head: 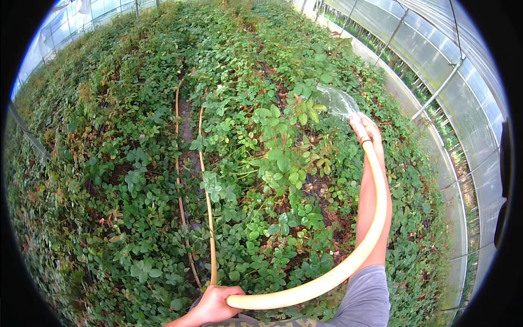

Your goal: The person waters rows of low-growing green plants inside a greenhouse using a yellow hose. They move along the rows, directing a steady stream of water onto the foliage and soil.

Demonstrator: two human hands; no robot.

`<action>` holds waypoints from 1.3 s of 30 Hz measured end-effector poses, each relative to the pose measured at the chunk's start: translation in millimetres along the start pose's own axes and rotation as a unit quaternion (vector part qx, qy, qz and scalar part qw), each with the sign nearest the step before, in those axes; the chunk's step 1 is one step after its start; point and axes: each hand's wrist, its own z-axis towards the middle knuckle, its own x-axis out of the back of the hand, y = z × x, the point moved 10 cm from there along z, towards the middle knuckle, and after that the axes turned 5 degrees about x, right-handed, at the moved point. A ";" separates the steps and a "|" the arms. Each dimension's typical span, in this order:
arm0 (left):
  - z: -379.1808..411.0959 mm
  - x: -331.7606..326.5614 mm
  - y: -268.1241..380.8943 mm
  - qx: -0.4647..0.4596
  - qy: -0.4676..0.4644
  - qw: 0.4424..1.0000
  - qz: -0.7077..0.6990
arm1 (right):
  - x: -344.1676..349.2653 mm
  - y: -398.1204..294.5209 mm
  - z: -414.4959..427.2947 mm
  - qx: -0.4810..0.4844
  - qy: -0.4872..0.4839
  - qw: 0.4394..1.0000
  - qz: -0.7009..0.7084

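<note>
A thick pale-yellow garden hose [322,282] curves from one of my hands to the other. My left hand [216,303] grips it low in the view, close to my body. At the end of my outstretched arm, my right hand [367,126] is closed around the hose's outlet end, with a dark band just behind the fingers. Water [337,101] fans out from there to the left, over the leafy plants [282,159]. Beyond my left hand the hose [210,220] runs away along the ground between the plants.
Dense rows of low green bushes [135,196] fill the ground, with some browned leaves. A second hose length [178,163] lies in the narrow path [187,122]. On the right stands the greenhouse's clear plastic wall [461,110], with a slanted metal pole [439,89]. Another pole [28,133] rises at left.
</note>
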 end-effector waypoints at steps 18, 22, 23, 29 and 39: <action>7.5 -20.3 1.5 -0.045 -0.115 0.992 0.008 | -8.3 -23.7 -33.1 -0.050 0.068 0.996 0.018; 2.6 -11.7 -7.5 -0.036 -0.074 0.997 -0.004 | -29.5 7.8 -8.0 -0.047 0.058 0.997 0.031; 1.7 -10.0 -13.8 -0.033 -0.071 0.997 -0.006 | -18.9 19.0 -15.4 -0.057 0.075 0.995 0.012; -0.4 -9.4 -26.1 -0.026 -0.087 0.996 -0.008 | 68.3 72.3 -98.3 -0.139 0.140 0.980 -0.014; -13.9 -60.1 -5.7 -0.080 -0.172 0.981 0.035 | 165.3 34.8 -453.2 -0.256 0.169 0.950 -0.055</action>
